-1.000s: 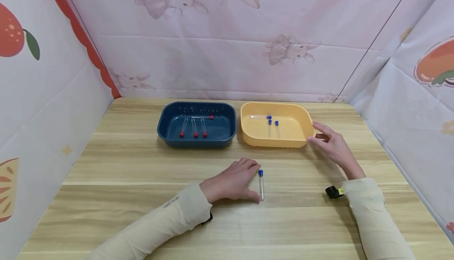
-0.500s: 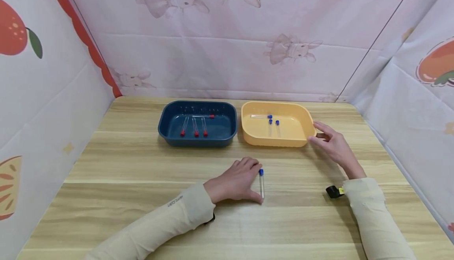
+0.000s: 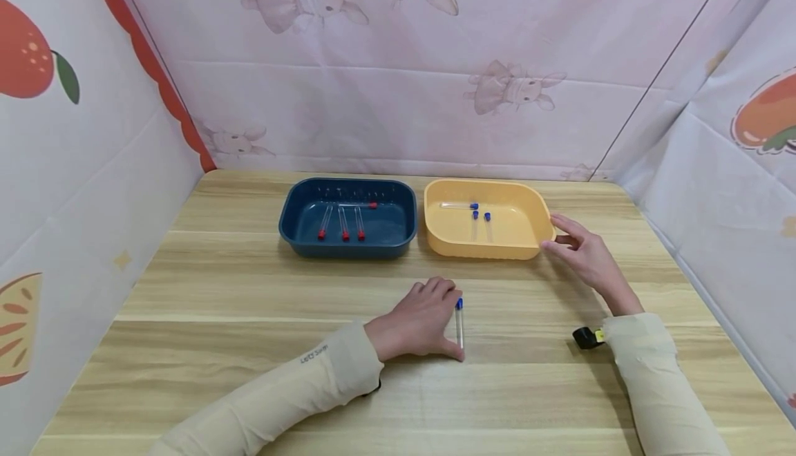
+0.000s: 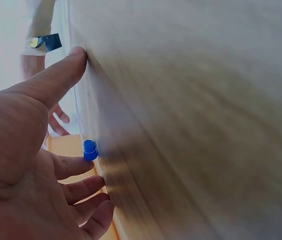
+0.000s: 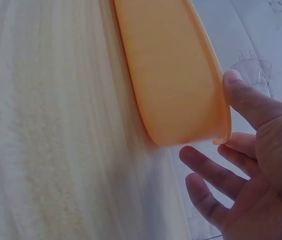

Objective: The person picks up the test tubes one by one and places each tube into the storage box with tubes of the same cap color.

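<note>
In the head view, my left hand is low over the table at a clear test tube with a blue cap. Its thumb is at the tube's plain end and its index fingertip at the blue cap, pinching the tube lengthwise. The other fingers are loosely bent. My right hand holds the right end of a yellow bin, thumb on the rim and fingers round the corner. Inside the bin are 3 blue-capped tubes.
A dark blue bin stands left of the yellow one and has several red-capped tubes in it. Both bins are near the back of the wooden table. Patterned cloth walls rise behind and at the sides.
My left hand has shifted slightly right, so its thumb and index fingertip now line up with the tube's ends. The right hand stays at the yellow bin.
</note>
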A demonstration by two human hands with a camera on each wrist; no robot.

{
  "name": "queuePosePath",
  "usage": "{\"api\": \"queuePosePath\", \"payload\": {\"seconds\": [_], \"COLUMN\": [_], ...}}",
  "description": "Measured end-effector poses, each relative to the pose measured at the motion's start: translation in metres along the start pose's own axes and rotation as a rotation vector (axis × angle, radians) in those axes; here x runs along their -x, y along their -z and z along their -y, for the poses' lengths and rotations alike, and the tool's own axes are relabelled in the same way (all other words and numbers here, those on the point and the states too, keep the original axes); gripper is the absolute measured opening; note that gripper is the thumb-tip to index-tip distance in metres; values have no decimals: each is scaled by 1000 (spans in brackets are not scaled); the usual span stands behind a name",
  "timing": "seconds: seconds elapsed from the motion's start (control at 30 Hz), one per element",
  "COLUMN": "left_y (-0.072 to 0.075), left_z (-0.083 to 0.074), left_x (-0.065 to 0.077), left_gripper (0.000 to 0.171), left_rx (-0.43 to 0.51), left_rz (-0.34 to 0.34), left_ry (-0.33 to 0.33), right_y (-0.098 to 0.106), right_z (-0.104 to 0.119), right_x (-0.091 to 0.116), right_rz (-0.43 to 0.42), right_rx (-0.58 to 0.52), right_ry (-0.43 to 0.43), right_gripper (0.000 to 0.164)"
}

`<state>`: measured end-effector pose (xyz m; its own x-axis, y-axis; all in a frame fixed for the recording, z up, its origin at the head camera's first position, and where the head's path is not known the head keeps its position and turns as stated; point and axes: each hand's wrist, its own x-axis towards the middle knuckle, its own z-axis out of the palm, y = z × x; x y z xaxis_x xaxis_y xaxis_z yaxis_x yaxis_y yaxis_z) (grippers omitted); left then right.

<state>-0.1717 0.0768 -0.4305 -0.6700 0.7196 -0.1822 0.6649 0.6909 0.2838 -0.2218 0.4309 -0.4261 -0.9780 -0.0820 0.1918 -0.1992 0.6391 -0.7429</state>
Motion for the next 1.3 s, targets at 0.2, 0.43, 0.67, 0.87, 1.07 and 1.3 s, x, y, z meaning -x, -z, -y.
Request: {"api": "queuePosePath", "payload": {"seconds": [0.2, 0.43, 0.67, 0.87, 1.07, 1.3], "left_y": [0, 1, 12, 28, 43, 64], "left_z": [-2, -4, -3, -2, -4, -7], "left_x": [0, -1, -2, -3, -10, -25], "left_gripper": [102, 95, 92, 87, 82, 91], "left_rx": [-5, -11, 97, 210, 253, 322], "left_rz": [-7, -13, 18, -52, -141, -213], "left_ry": [8, 7, 33, 20, -33, -34], "right_y": [1, 2, 1, 3, 3, 2], "right_z": [2, 3, 3, 3, 6, 6], "right_x": [0, 0, 0, -1, 1, 2], "right_rz": [5, 7, 11, 12, 18, 19], "right_rx": [6, 3, 7, -3, -32, -45], "right_ry": [-9, -11, -9, -16, -15, -8], "right_gripper": [63, 64, 62, 63, 63, 63]}}
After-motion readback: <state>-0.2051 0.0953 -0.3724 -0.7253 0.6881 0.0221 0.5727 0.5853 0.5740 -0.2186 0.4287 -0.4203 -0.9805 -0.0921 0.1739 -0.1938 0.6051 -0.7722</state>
